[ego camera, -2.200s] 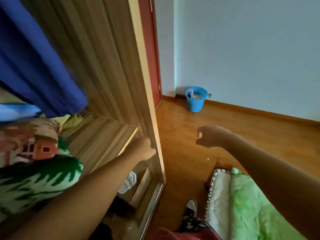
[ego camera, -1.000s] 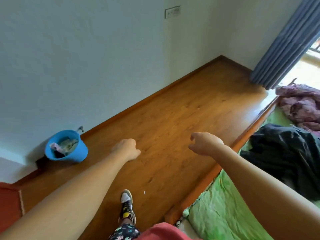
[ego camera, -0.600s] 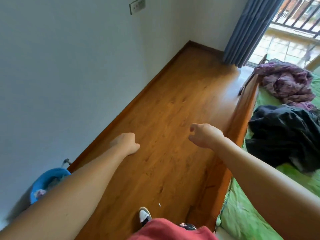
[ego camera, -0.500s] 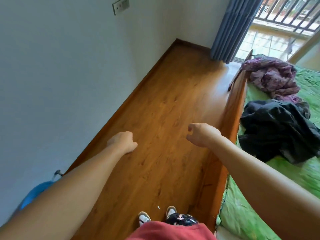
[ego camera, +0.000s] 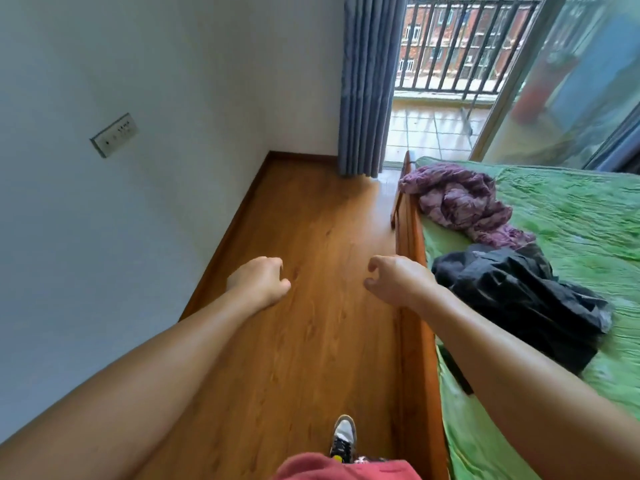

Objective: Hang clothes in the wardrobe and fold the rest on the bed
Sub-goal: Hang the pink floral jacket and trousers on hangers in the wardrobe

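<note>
Two crumpled garments lie on the bed (ego camera: 581,216) with the green cover: a purple one (ego camera: 460,202) near the far corner and a dark grey one (ego camera: 519,296) closer to me. My left hand (ego camera: 261,282) hangs over the wooden floor, fingers curled into a loose fist, holding nothing. My right hand (ego camera: 394,280) hovers by the bed's wooden side rail (ego camera: 415,341), left of the dark garment, fingers curled and empty. The wardrobe is out of view.
A strip of wooden floor (ego camera: 311,271) runs between the pale wall (ego camera: 121,220) and the bed. A grey-blue curtain (ego camera: 367,81) hangs at the far end beside an open balcony door (ego camera: 443,98). My shoe (ego camera: 343,438) shows at the bottom.
I have turned from the wardrobe to the right, past the blue bucket, and now face along the bed. Both hands stayed raised and empty; the garments came into view.
</note>
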Available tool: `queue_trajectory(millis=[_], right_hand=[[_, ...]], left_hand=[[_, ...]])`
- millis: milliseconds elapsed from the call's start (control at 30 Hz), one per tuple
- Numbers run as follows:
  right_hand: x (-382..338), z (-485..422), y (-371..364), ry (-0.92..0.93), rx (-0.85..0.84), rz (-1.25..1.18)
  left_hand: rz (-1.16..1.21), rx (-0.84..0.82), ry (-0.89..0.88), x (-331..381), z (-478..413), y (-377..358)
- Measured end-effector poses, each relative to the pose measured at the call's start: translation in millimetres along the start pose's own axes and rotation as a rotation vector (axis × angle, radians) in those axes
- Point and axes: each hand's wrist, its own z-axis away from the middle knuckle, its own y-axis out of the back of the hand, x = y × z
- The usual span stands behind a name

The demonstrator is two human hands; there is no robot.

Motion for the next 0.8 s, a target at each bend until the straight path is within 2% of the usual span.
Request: queue_trajectory(millis=[267, 333, 567, 800], right_hand=[[84, -120, 113, -0.140, 0.130, -0.023], [96, -131, 125, -0.161, 0.132, -0.010], [176, -245, 149, -0.402, 0.163, -0.064], [223, -357, 170, -0.634, 0.081, -0.135]], left_hand=[[0.040, 0.096, -0.158, 102, -187, 74], [0.052, 0.101, -0.188, 117, -209, 84], [0.109, 0.089, -0.423, 212, -371, 77], [0.100, -0.011, -0.628, 263, -522, 68]])
